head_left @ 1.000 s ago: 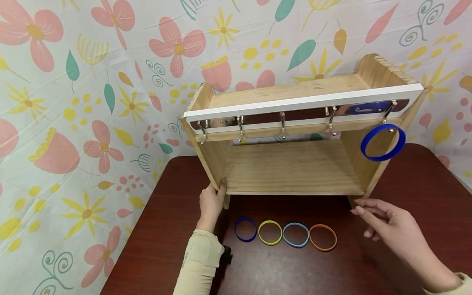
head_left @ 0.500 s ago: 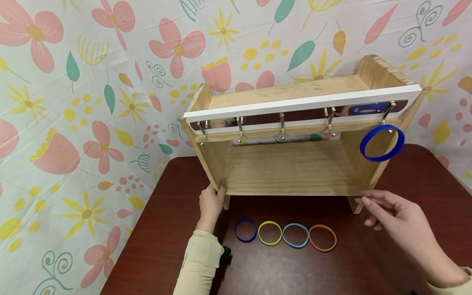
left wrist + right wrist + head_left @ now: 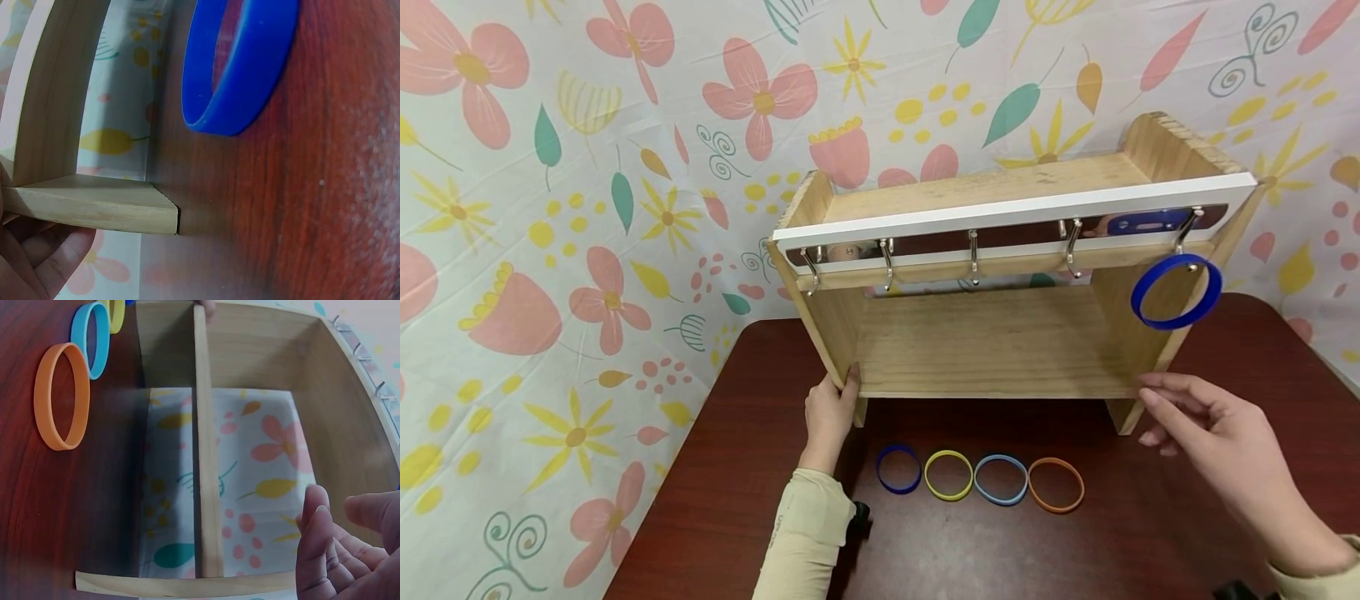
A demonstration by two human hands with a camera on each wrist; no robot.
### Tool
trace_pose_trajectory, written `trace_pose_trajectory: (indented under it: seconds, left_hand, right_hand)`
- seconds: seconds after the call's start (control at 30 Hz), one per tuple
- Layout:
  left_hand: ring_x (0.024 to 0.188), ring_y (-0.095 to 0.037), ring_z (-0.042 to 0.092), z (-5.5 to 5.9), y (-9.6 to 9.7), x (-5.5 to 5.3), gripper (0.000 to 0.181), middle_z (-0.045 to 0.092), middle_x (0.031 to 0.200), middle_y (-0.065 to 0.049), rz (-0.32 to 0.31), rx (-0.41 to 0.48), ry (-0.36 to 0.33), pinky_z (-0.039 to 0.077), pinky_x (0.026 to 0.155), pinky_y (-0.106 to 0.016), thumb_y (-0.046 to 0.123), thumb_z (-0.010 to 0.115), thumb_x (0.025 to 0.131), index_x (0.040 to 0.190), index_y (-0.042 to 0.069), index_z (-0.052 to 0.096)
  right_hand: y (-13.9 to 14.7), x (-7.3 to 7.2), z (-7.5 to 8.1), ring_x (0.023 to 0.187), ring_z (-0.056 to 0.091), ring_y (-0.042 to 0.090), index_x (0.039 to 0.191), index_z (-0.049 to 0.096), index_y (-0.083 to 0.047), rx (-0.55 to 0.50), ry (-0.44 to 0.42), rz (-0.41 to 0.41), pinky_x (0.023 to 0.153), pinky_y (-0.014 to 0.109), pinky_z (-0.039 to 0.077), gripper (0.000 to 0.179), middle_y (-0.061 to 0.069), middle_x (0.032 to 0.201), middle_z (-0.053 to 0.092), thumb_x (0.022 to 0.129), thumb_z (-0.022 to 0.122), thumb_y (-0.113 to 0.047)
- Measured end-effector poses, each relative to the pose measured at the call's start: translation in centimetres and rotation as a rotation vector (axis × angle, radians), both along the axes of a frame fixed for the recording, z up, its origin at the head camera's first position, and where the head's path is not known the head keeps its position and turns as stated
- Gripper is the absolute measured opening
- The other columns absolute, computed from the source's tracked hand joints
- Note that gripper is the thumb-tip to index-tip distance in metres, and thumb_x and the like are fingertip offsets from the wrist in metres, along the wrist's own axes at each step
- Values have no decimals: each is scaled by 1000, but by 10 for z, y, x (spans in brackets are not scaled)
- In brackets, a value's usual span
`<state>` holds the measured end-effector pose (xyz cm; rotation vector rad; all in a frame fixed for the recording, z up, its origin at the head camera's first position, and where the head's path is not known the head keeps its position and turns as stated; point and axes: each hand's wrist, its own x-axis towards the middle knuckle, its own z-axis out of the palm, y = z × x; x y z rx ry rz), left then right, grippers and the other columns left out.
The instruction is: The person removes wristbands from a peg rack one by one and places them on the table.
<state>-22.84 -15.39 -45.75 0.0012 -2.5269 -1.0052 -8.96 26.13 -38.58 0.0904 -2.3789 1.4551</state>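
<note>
A wooden shelf (image 3: 992, 346) stands on the table, a white rail (image 3: 1022, 208) with several metal hooks along its upper front. From the rightmost hook (image 3: 1187, 229) hangs a blue wristband (image 3: 1176, 292). My left hand (image 3: 829, 417) grips the lower left side panel, thumb inside; in the left wrist view its fingers (image 3: 69, 253) lie against the wood. Beside the lower right side panel is my right hand (image 3: 1221, 442), holding nothing, its fingers loosely bent. In front of the shelf lie a dark blue wristband (image 3: 898, 488), a yellow one (image 3: 949, 497), a light blue one (image 3: 1001, 502) and an orange one (image 3: 1056, 509).
The dark red-brown table (image 3: 955, 554) carries the shelf and the row of bands. Behind it hangs a white cloth (image 3: 647, 75) printed with flowers and leaves. A black object (image 3: 859, 518) sits at the left cuff.
My right hand has moved up and slightly right, closer to the shelf's lower right side. The left hand keeps its hold, and the bands have stayed in place.
</note>
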Motion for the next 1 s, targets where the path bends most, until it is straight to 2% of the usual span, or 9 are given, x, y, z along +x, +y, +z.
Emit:
trace_pose_trajectory:
  seconds: [0.3,0.6,1.0]
  left_hand:
    - [44,-13,53,1,0,0,40,62,58,-3,-3,6,-7,41,42,-32,45,53,99,76,12,62]
    - [43,-12,53,2,1,2,40,62,58,-3,-7,12,-12,41,41,-31,45,53,99,77,12,62]
    - [44,-13,54,2,1,1,39,62,58,-4,0,13,-11,42,41,-31,43,55,99,77,12,62]
  right_hand:
    - [0,-4,10,66,68,10,126,58,-3,10,5,-14,51,25,50,31,-20,97,69,98,60,-17]
    - [1,-8,19,66,68,10,129,56,-1,-56,52,11,51,25,49,33,-14,98,71,97,60,-10]
    - [3,-15,24,66,68,11,127,57,-4,-266,105,100,50,23,48,33,-8,102,73,95,58,4]
